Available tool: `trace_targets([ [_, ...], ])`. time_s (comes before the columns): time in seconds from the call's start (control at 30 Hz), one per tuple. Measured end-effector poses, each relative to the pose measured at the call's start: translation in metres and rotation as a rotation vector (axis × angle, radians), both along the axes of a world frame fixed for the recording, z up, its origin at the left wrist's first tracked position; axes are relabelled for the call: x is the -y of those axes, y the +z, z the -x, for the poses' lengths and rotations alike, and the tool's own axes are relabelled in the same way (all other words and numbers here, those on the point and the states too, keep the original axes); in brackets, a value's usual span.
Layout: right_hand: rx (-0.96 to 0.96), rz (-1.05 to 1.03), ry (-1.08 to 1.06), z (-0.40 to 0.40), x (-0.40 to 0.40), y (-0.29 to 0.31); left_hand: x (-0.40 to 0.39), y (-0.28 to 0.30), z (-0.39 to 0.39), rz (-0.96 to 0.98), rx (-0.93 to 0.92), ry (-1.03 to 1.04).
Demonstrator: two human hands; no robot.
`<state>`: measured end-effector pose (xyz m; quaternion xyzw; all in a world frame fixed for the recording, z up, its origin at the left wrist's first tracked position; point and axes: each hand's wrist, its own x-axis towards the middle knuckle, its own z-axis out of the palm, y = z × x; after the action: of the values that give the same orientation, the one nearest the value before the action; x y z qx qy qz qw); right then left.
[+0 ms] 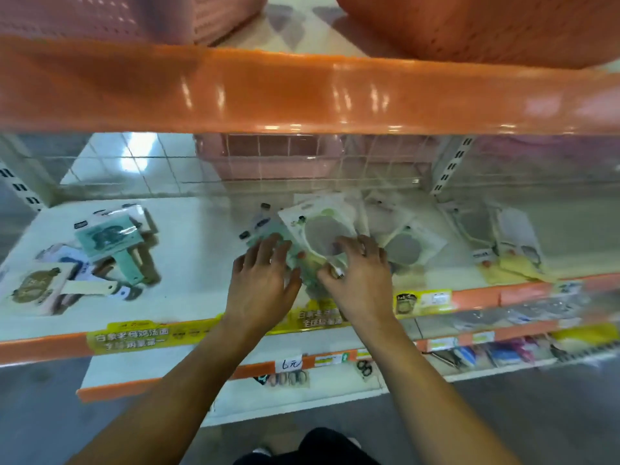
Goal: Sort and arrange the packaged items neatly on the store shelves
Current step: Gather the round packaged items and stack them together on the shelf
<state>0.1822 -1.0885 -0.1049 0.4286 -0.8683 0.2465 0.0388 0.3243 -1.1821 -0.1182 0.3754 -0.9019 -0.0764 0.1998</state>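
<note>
Step in hand: gathering a loose heap of packets on the middle shelf, it seems, squaring them into one pile
Left hand: fingers straight and spread, lying flat on a green packet; presses, does not grip
Right hand: fingers bent over the lower edge of the round-window packet, thumb at its corner; looks like a pinch, though motion blur leaves it unsure
Hands: close together, almost touching at the thumbs
Task items: the heap sits directly under and just beyond both hands; a similar round packet just right of the right hand; yellow-tagged packs well right; brush packs in a scatter well left of the left hand
Next move calls for: lifting or sliding the top packet clear of the green one while the left hand keeps the rest from skidding, then aligning edges; slick film may slip
Writing: handwritten tag on the lower shelf edge, below the wrists, reads "6元"; yellow strip below-left of the left hand bears Chinese print, too blurred to read surely; packet brands illegible
Above: orange shelf lip with pink baskets
</note>
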Motion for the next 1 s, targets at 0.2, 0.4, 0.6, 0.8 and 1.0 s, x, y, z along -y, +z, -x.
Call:
trace_targets([
  [0.2, 0.026, 0.032, -0.21, 0.072, -0.061, 0.01, -0.037, 0.005, 0.086, -0.024, 0.051, -0.191],
  [0.4, 0.055, 0.031, -0.378, 0.148, -0.123, 0.018, -0.081, 0.011, 0.172, -0.028, 0.056, -0.308],
  [0.6, 0.039, 0.015, -0.456, 0.226, -0.161, 0.019, -0.114, 0.008, 0.246, -0.027, 0.106, -0.358],
  [0.8, 0.021, 0.012, -0.445, 0.287, -0.162, 0.012, -0.129, -0.001, 0.298, -0.038, 0.144, -0.331],
  [1.0, 0.019, -0.05, -0.397, 0.321, -0.141, -0.011, -0.129, -0.01, 0.322, -0.075, 0.176, -0.276],
])
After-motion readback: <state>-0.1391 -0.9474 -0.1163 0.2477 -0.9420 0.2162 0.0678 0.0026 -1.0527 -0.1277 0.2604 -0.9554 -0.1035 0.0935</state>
